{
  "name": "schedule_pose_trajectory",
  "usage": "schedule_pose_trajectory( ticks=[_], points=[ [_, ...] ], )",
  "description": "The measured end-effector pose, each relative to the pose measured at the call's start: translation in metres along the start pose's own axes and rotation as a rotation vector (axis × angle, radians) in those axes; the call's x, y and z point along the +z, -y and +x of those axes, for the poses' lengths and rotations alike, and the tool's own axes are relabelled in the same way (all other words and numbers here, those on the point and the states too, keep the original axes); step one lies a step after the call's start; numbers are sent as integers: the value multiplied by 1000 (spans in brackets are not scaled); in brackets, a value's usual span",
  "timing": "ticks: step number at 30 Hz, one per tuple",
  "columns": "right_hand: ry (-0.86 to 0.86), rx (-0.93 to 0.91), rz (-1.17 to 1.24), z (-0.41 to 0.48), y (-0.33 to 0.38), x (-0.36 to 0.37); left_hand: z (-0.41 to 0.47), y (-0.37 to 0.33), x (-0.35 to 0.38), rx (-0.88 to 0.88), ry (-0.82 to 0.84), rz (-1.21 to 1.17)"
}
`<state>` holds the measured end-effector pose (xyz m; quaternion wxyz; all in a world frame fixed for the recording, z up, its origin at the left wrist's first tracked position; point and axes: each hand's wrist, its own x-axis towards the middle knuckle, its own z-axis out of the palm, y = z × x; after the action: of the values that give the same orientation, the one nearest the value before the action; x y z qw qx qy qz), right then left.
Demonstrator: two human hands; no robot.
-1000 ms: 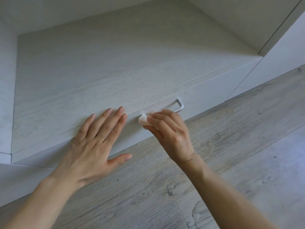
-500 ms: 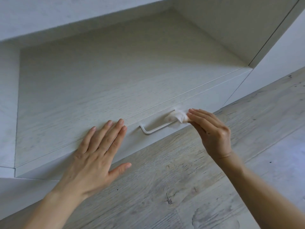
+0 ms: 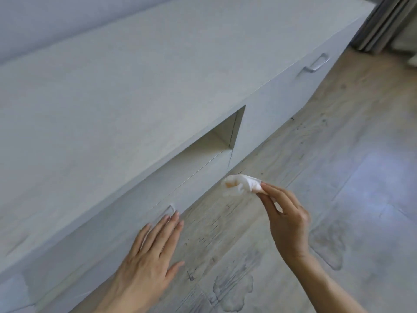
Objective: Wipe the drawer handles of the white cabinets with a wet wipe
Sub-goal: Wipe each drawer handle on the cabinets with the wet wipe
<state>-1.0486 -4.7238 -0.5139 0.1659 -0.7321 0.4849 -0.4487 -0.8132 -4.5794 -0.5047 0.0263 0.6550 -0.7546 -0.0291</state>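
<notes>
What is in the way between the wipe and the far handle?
Nothing visible. Only grey wood-look floor lies between the crumpled white wet wipe, pinched in the right hand, and the far silver drawer handle.

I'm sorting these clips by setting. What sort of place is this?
Probably a room in a home, maybe a living room or bedroom: a low white cabinet with a drawer handle, a wood-look floor, and what looks like a curtain in the far corner.

Soft daylight — motion blur, wide-angle edge distortion.
</notes>
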Motion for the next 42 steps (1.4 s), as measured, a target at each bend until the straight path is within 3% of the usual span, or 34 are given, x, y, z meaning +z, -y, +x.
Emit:
schedule_pose_trajectory(
  ticks=[5,9,14,19,23,28,35,38,42],
  points=[
    [-32,133,-71,86,-6,-121,97,-72,-92,29,-43,-10],
    [-35,188,-106,164,-29,-177,173,-108,-125,8,-84,-15],
    [-61,296,-61,263,-81,-175,273,-121,-142,1,-107,-16],
    [-66,279,-68,341,-145,-139,367,-111,-126,-56,-103,56],
    [10,143,-86,372,-198,-116,421,-119,-94,-64,-106,124],
    [101,-329,-216,395,-264,-93,468,-135,-57,-153,-233,218],
    [138,-743,-17,392,-304,-45,493,-138,-3,-240,-425,626],
    [160,-756,131,374,-303,-28,494,-125,14,-235,-498,812],
    [95,-610,291,368,-289,-17,496,-117,16,-252,-552,940]
  ],
)
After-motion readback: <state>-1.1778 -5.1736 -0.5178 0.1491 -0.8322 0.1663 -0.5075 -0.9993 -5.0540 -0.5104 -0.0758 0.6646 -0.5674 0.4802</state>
